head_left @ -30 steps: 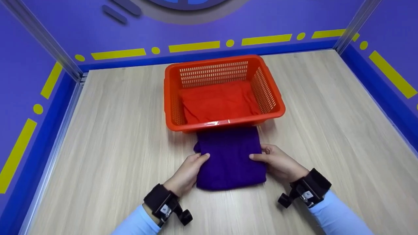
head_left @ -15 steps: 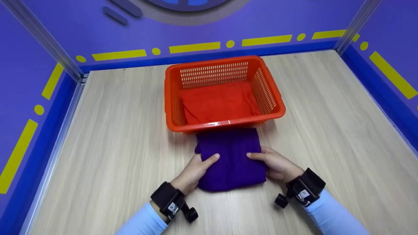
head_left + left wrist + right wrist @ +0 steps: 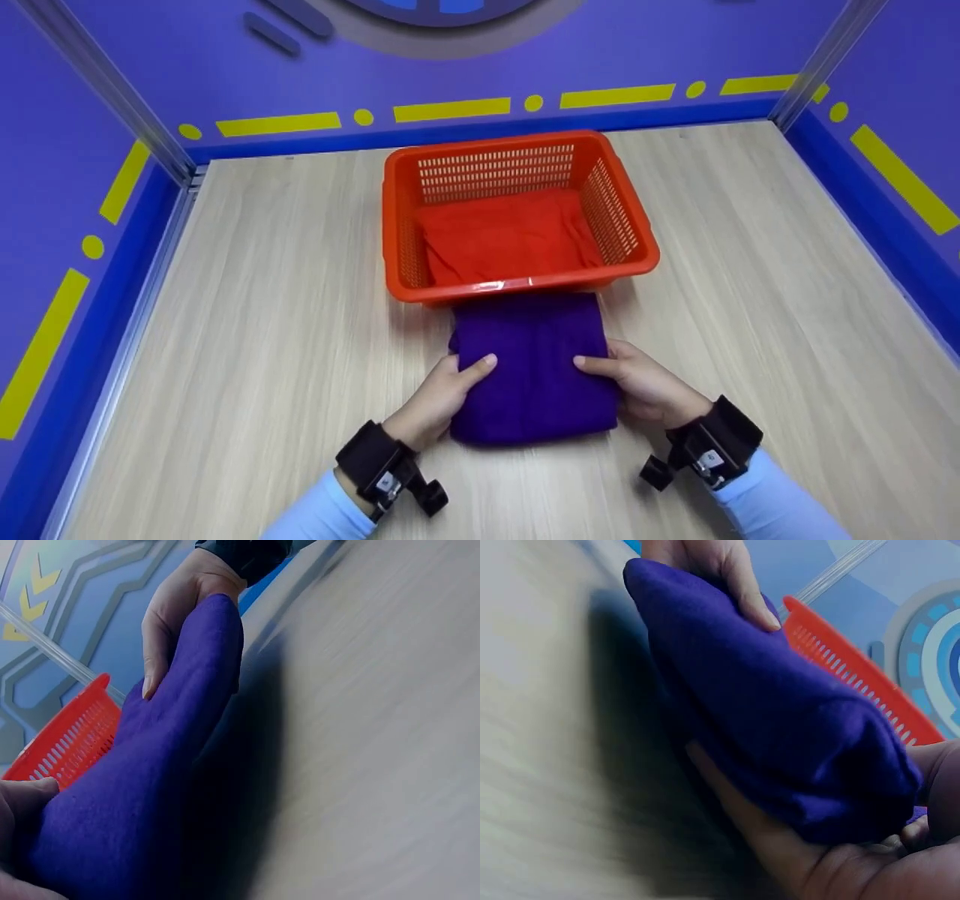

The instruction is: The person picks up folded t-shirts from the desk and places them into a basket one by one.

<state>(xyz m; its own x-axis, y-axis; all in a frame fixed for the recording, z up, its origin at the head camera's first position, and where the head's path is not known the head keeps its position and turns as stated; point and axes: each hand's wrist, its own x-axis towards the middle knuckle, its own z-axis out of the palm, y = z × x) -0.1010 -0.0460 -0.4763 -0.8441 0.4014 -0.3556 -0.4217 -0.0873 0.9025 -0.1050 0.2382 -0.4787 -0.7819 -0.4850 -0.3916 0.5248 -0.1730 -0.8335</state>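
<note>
A folded purple cloth (image 3: 534,390), flat and roughly square, is held between both hands in front of the basket. My left hand (image 3: 437,397) grips its left edge, thumb on top and fingers beneath. On the opposite edge my right hand (image 3: 651,382) pinches it the same way; in the right wrist view its fingers (image 3: 757,829) run under the cloth (image 3: 765,697). A dark shadow beneath suggests the cloth is raised off the table. Behind it stands a red-orange plastic basket (image 3: 517,283), its front rim near the cloth's far edge. Folded red cloth (image 3: 510,236) lies inside the basket.
The light wood-grain table (image 3: 285,300) extends on both sides of the basket. Purple-blue panels with yellow marks, such as the back wall (image 3: 450,75), enclose it at the back, left and right. Metal posts stand in the corners.
The hands keep their hold on the purple cloth in all frames. The left thumb has slid a little inward over the cloth, and the cloth's position has shifted only slightly.
</note>
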